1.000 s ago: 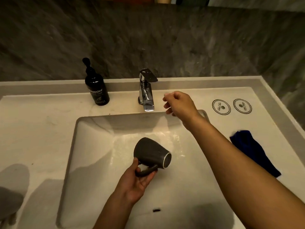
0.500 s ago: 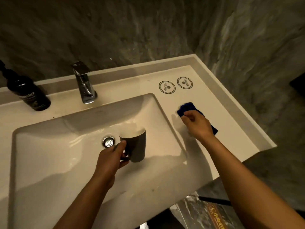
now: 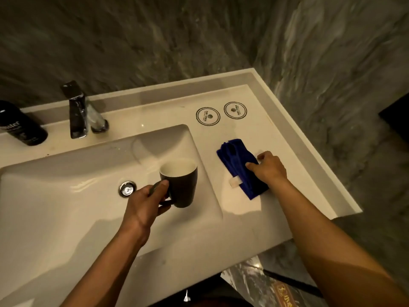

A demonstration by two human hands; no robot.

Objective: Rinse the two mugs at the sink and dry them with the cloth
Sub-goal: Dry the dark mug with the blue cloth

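Observation:
A dark mug (image 3: 183,185) with a white inside is held upright over the right part of the white sink basin (image 3: 66,196). My left hand (image 3: 146,202) grips it by the handle. A blue cloth (image 3: 236,165) with a small white tag lies on the counter right of the basin. My right hand (image 3: 269,168) rests on the cloth's right side, fingers closing on it. Only one mug is in view.
A chrome tap (image 3: 78,114) stands behind the basin, with a black pump bottle (image 3: 22,129) at the far left. The drain (image 3: 127,189) sits mid-basin. Two round coasters (image 3: 221,113) lie at the back right. The counter (image 3: 298,173) ends at right; stone wall behind.
The mug went from tipped on its side to upright. My right hand left the tap, crossed to the blue cloth and settled on it. The view swung right.

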